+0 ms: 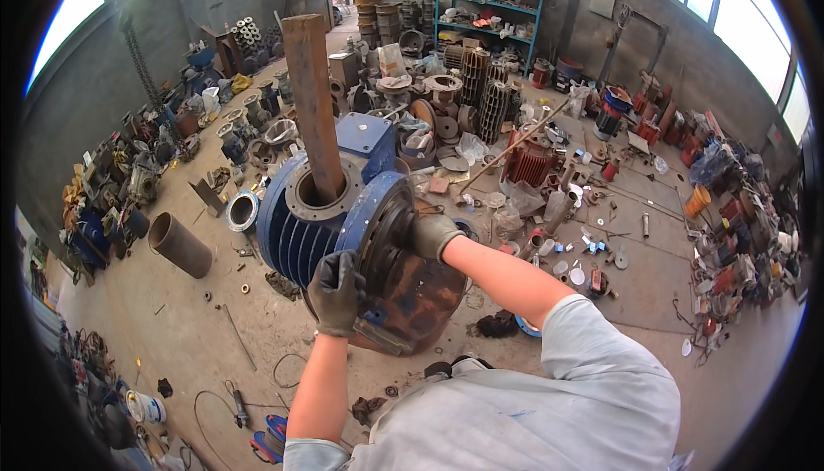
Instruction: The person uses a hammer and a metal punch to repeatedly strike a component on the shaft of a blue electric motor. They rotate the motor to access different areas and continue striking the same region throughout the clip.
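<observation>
A blue finned pump housing (pixel 296 243) with a large round flange rests on a rusty round steel stand (pixel 421 312). A rusty square steel bar (pixel 311 102) stands upright in the housing's top opening. My left hand (pixel 335 295), in a dark work glove, is at the near lower edge of the flange with its fingers bent together; what they hold, if anything, is hidden. My right hand (pixel 435 236), also gloved, reaches to the right side of the dark inner ring (pixel 386 243); its fingertips are out of sight against the metal.
An open steel pipe section (pixel 180 245) stands on the floor at left. A red motor housing (pixel 528 159) and a long thin rod (pixel 515 146) lie beyond on the right, among many loose parts. A corded tool (pixel 238 404) lies near left. Teal shelves (pixel 491 0) stand behind.
</observation>
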`<state>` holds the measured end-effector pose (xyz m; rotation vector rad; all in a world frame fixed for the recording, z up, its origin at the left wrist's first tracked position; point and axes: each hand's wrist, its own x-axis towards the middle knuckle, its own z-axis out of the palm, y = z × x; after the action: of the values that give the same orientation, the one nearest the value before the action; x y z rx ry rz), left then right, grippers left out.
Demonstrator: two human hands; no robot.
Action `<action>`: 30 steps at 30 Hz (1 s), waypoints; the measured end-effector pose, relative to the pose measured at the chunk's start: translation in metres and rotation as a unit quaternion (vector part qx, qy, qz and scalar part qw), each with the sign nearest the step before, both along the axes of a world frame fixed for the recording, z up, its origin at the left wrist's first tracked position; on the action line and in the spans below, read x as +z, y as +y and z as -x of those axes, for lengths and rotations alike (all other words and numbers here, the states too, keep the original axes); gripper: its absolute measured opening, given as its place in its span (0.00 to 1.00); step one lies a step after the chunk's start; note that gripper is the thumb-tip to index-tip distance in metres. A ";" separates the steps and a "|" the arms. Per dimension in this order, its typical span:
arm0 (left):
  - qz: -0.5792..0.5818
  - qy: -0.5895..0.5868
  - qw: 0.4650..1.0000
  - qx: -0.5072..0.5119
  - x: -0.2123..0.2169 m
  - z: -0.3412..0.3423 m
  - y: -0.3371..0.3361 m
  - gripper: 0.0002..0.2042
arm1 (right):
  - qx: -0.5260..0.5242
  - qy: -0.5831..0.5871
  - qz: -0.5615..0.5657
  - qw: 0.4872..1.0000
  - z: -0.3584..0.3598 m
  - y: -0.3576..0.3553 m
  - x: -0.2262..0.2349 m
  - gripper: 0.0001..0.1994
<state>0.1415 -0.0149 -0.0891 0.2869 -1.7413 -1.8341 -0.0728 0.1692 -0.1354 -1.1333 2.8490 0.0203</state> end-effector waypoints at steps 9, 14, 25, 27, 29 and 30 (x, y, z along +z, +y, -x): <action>0.024 0.007 0.997 0.069 0.009 -0.001 0.017 0.08 | 0.198 -0.082 -0.075 0.974 0.043 0.014 -0.020 0.22; 0.025 0.002 0.999 0.034 0.000 0.010 0.013 0.09 | 0.321 0.098 -0.096 0.937 0.075 0.027 -0.064 0.21; -0.112 -0.165 0.965 0.169 -0.072 -0.118 -0.024 0.15 | -0.119 -0.038 0.074 0.989 -0.006 -0.011 -0.018 0.22; -0.162 -0.238 0.946 0.150 -0.111 -0.141 -0.022 0.14 | -0.171 -0.080 0.076 0.979 -0.005 -0.012 -0.018 0.19; -0.218 -0.315 0.915 0.125 -0.142 -0.153 -0.009 0.13 | -0.158 -0.064 0.110 0.979 -0.004 -0.011 -0.020 0.19; -0.243 -0.331 0.908 0.084 -0.166 -0.161 -0.008 0.15 | -0.153 -0.056 0.127 0.979 -0.006 -0.010 -0.019 0.19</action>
<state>0.3025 -0.0225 -0.2547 1.3509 -1.5380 -2.1632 -0.0672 0.1594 -0.1542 -0.6876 2.9474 -0.4204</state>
